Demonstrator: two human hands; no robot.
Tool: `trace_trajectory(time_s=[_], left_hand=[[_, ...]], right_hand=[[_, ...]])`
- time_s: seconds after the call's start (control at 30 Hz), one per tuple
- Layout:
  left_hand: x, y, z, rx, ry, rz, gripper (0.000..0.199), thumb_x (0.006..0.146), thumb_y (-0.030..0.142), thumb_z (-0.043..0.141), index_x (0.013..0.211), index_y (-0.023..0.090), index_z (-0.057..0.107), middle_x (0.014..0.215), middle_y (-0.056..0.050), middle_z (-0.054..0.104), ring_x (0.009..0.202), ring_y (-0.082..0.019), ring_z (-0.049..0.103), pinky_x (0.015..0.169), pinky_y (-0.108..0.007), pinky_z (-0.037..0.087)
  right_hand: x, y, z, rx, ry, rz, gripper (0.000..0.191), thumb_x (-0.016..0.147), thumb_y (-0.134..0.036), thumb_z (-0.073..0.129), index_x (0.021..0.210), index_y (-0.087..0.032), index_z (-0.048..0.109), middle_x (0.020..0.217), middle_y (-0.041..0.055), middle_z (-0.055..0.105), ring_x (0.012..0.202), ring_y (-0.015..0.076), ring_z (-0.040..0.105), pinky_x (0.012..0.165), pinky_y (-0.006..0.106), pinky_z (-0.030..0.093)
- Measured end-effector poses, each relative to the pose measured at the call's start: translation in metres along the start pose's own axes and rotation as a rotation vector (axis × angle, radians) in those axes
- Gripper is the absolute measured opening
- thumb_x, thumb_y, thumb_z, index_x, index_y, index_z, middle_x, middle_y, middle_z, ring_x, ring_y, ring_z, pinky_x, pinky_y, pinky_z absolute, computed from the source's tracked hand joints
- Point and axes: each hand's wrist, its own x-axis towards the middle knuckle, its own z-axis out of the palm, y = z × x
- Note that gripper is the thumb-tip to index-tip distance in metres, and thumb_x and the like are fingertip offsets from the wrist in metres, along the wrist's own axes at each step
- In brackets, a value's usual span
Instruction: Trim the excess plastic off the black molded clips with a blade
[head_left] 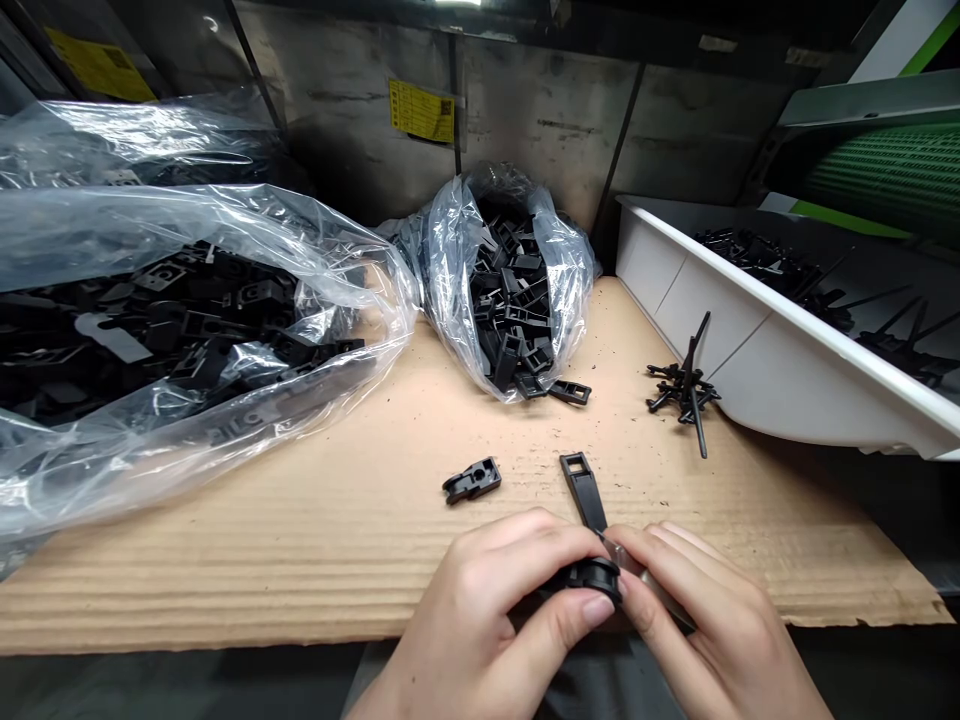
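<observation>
My left hand [517,600] is closed, thumb and fingers pinching a black plastic part [595,577] with a rounded, grooved end. My right hand [697,600] is closed beside it, fingertips near the same part, around a slim metal tool [660,592]; its tip is mostly hidden by the fingers. Just beyond the fingertips lies a flat black lever [583,488] with a rectangular opening at its far end; whether it joins the held part I cannot tell. A small black plastic housing [472,481] rests on the cardboard [300,560] to the left.
A large clear bag [315,400] of black parts lies at left. Another open bag [570,260] spills similar levers in the middle. At right, a white bin [697,330] contains black sprues, with one spiky black sprue [686,390] beside it. A metal wall [540,110] stands behind.
</observation>
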Motion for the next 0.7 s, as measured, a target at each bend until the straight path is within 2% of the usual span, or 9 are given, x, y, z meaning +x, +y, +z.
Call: trace_trajectory(time_s=[0.7], left_hand=[[0.0008,-0.001,0.0001,0.011,0.02,0.033,0.016,0.076,0.01,0.055,0.089,0.017,0.061,0.079,-0.001,0.063,0.072,-0.013,0.059,0.066,-0.017,0.045]], right_hand=[[-0.001,-0.0003,-0.0011,0.009,-0.008,0.008,0.009,0.083,-0.018,0.044,0.088,-0.019,0.051,0.064,0.0002,0.054,0.058,0.0147,0.054,0.052,0.024,0.046]])
